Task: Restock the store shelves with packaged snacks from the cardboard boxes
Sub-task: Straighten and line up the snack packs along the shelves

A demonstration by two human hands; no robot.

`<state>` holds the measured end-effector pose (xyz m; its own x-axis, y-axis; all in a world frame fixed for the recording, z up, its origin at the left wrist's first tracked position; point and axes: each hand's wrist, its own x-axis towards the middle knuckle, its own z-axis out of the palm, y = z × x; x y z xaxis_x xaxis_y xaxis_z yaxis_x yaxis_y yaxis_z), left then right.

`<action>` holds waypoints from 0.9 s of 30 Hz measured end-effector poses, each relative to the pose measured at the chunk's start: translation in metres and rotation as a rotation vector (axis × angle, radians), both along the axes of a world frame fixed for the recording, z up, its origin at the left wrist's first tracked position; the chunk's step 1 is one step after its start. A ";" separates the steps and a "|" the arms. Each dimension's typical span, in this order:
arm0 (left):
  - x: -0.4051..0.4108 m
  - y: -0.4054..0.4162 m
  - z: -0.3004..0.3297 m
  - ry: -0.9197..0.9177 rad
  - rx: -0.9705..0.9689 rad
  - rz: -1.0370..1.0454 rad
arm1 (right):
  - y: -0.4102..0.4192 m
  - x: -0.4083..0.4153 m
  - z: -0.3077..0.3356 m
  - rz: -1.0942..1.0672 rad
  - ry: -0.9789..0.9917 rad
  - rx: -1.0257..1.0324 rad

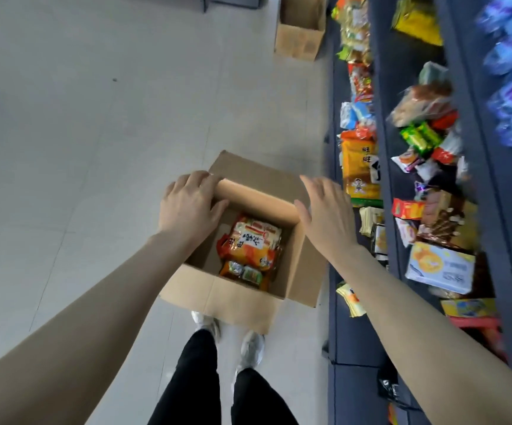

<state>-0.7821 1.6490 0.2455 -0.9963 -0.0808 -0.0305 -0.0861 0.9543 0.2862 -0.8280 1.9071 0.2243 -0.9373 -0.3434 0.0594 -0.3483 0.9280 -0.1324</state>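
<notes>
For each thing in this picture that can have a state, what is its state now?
Near box: open, flaps folded out, snack packs inside.
Snack packs: lying in the box bottom, not yet taken out.
Left hand: fingers curled over the box's far-left edge.
Right hand: open, fingers straight, at the box's right edge.
Far box: open.
Shelves: partly stocked.

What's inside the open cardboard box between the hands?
The cardboard box holds orange snack packs stacked toward its right side, with smaller packets at the near end. Bare box floor shows on the left. Anything beneath the packs is covered.
</notes>
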 end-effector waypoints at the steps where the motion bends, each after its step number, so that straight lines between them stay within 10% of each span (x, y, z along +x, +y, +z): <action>1: -0.007 -0.005 -0.017 -0.042 0.009 -0.002 | -0.004 -0.005 -0.015 -0.012 -0.034 0.009; 27: -0.055 0.002 -0.570 -0.649 0.135 0.041 | -0.032 -0.084 -0.588 -0.198 -0.761 0.151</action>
